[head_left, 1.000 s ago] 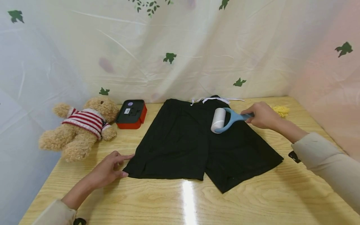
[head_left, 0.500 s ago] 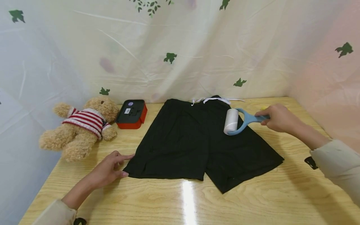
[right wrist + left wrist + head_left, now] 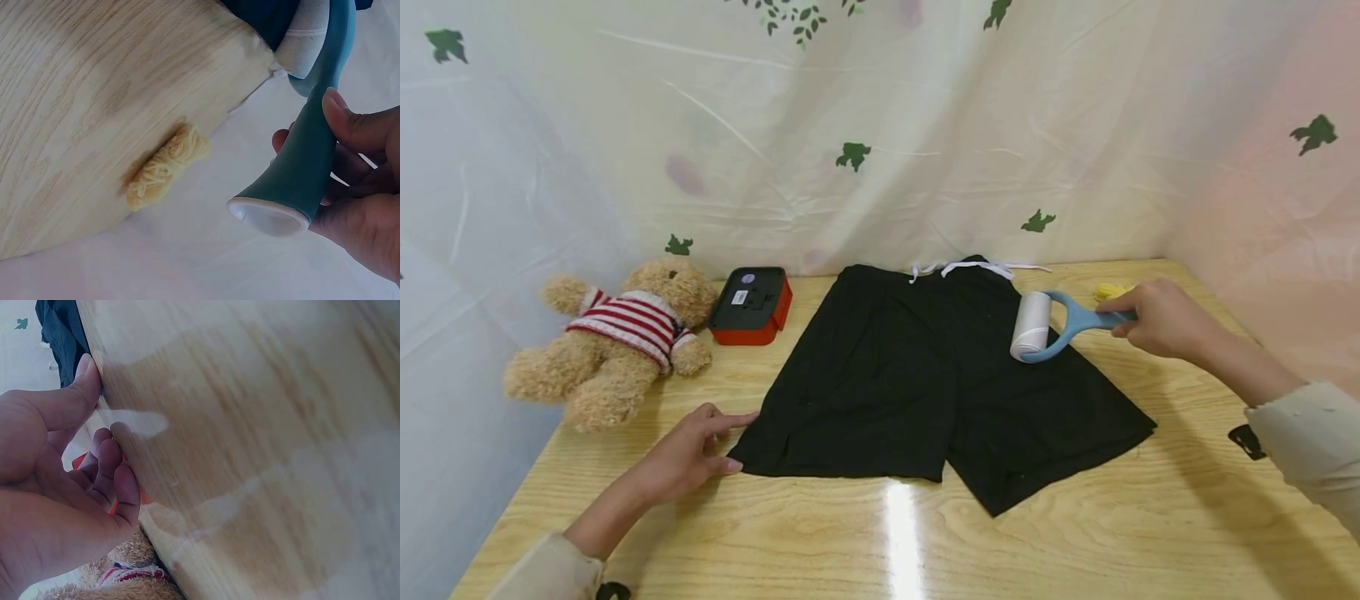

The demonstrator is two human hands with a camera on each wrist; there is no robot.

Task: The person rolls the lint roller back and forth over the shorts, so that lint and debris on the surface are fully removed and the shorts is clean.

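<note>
Black shorts [image 3: 880, 392] lie spread on the wooden table, with a white drawstring [image 3: 977, 266] at the waistband. My right hand [image 3: 1165, 321] grips the blue handle of a lint roller [image 3: 1032, 325], whose white roll is over the right leg of the shorts. From the right wrist view, thumb and fingers wrap the lint roller handle [image 3: 300, 156], its flared end free. My left hand [image 3: 681, 457] touches the left edge of the shorts, index finger stretched out and thumb at the hem corner. In the left wrist view, the left hand's other fingers [image 3: 125, 490] bend loosely around nothing.
At the left a teddy bear [image 3: 632, 333] in a striped shirt lies beside a black and red box [image 3: 751, 306]. A bundle of yellow yarn [image 3: 169, 165] lies beyond my right hand. A fabric curtain [image 3: 925, 192] stands behind the table.
My right hand has moved the lint roller to the right across the shorts, from near their middle toward the outer edge of the right leg. My left hand has stayed in place.
</note>
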